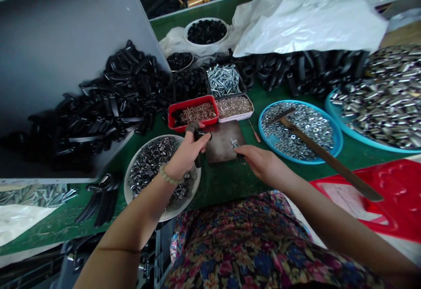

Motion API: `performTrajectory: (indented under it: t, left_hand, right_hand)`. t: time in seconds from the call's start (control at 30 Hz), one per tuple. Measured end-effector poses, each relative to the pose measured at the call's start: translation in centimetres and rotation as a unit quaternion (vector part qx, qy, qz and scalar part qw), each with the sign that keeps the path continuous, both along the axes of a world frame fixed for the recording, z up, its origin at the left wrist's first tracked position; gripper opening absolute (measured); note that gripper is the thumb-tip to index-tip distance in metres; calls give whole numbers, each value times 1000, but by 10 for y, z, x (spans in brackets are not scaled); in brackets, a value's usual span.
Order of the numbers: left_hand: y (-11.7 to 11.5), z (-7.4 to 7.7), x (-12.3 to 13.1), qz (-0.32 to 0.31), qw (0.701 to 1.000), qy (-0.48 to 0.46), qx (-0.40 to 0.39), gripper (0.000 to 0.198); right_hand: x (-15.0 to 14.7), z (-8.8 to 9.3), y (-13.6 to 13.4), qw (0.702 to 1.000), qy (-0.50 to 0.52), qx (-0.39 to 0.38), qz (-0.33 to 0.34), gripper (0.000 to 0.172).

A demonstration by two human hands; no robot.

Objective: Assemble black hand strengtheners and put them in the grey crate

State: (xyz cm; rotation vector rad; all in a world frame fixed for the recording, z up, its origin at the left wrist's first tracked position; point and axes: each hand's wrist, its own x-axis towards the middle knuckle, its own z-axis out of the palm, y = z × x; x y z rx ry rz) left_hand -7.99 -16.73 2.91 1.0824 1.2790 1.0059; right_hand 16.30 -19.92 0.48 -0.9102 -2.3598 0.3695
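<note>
My left hand is closed around a black plastic handle-like part near the left edge of a flat metal plate. The fingers hide much of that part. Over the plate's right side, my right hand pinches a small silver metal piece between thumb and fingertips; its exact kind is too small to make out. Just beyond the plate are a red tray of small copper-coloured screws or rivets and a white tray of tiny metal pieces.
A bowl of metal rings stands at left, below a heap of black parts. On the right, a hammer lies across a blue basin of nuts. A screwdriver lies between plate and basin. Silver screws fill another tray behind.
</note>
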Motion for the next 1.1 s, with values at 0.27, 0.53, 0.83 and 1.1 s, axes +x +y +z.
performTrajectory:
  t: [0.27, 0.53, 0.83, 1.1]
  left_hand:
    - [-19, 0, 45, 15, 972, -210, -108, 49]
    - [-18, 1, 43, -27, 978, -165, -129, 48]
    - [-33, -4, 33, -163, 982, -74, -53, 57]
    - [-42, -20, 45, -87, 986, -141, -13, 52]
  right_hand:
    - [-18, -3, -8, 990, 119, -45, -61, 31]
    - [-19, -13, -13, 971, 171, -162, -38, 28]
    - [-6, -5, -1, 801, 323, -484, 137, 23]
    - [-14, -10, 0, 667, 419, -598, 146, 37]
